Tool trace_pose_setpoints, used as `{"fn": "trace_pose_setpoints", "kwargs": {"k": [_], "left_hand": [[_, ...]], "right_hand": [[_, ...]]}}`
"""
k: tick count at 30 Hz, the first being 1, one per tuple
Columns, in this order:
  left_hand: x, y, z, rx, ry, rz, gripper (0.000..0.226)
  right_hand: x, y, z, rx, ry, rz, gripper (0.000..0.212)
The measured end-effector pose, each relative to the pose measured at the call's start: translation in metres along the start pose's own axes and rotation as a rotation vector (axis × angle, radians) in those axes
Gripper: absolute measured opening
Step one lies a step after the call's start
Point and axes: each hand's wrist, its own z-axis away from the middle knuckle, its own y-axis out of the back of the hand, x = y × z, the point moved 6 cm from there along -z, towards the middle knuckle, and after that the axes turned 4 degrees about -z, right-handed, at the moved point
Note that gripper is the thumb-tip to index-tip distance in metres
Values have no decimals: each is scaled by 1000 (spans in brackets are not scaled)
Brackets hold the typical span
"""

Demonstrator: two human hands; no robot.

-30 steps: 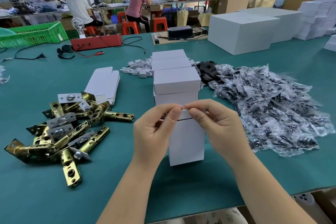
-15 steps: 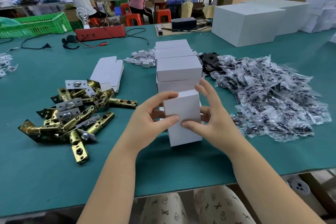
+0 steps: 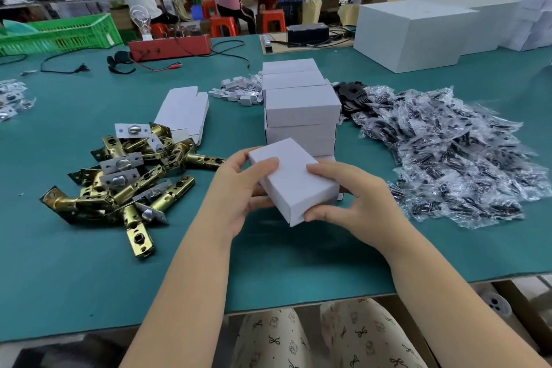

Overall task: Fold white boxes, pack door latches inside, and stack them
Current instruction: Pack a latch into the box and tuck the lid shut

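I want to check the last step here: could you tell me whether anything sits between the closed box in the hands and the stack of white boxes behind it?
Nothing visible does. The closed box is gripped by the left hand and right hand directly in front of the stack; the latches lie to the left.

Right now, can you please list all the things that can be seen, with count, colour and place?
closed box: one, white, held above the table's near middle
stacked boxes: several, white, centre, behind the held box
flat box blanks: small stack, white, left of the stack
door latches: a pile, brass and silver, left
plastic bags: a large heap, clear with dark contents, right
large cartons: two or more, white, far right
crate: one, green, far left
table: one, teal top
people: three, seated or standing at the back benches
left hand: grips the box's left side
right hand: grips the box's right side
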Motion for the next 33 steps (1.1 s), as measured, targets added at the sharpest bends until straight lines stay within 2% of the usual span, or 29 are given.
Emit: {"fn": "trace_pose_setpoints", "kwargs": {"k": [2, 4, 7, 9, 11, 14, 17, 19, 22, 23, 25, 27, 28, 31, 33], "left_hand": [[0, 1, -1, 30, -10, 0, 15], [5, 3, -1, 62, -47, 2, 19], [8, -4, -1, 15, -64, -62, 36], [6, -8, 0, -11, -77, -154, 52], [8, -8, 2, -47, -167, -275, 67], [11, -11, 8, -117, -336, -512, 84], [13, -10, 6, 59, -414, -694, 83], [14, -7, 4, 146, -404, -604, 78], [15, -8, 2, 145, -375, -392, 31], [15, -11, 3, 146, -368, -367, 29], [8, -17, 4, 135, -330, -311, 37], [1, -24, 5, 103, -262, -182, 36], [0, -26, 4, 78, -248, -140, 35], [3, -30, 5, 23, -276, -156, 39], [3, -29, 3, 14, -254, -150, 48]], "right_hand": [[-1, -1, 0, 8, -13, 25, 56], [0, -1, -1, 44, -64, -17, 53], [7, 4, -2, 177, -171, -214, 36], [12, 5, -2, 209, -230, -293, 33], [13, 3, -2, 202, -252, -336, 37], [15, 5, -4, 237, -265, -489, 31], [21, 7, -6, 255, -310, -644, 30], [21, 6, -8, 258, -338, -667, 39], [25, 3, -12, 309, -414, -653, 51], [27, 2, -12, 330, -445, -580, 57], [29, 3, -11, 339, -458, -281, 72], [25, 6, -10, 356, -384, -6, 63], [22, 7, -10, 364, -333, 33, 52], [20, 6, -13, 322, -275, -44, 34], [22, 6, -13, 331, -308, -244, 29]]}}
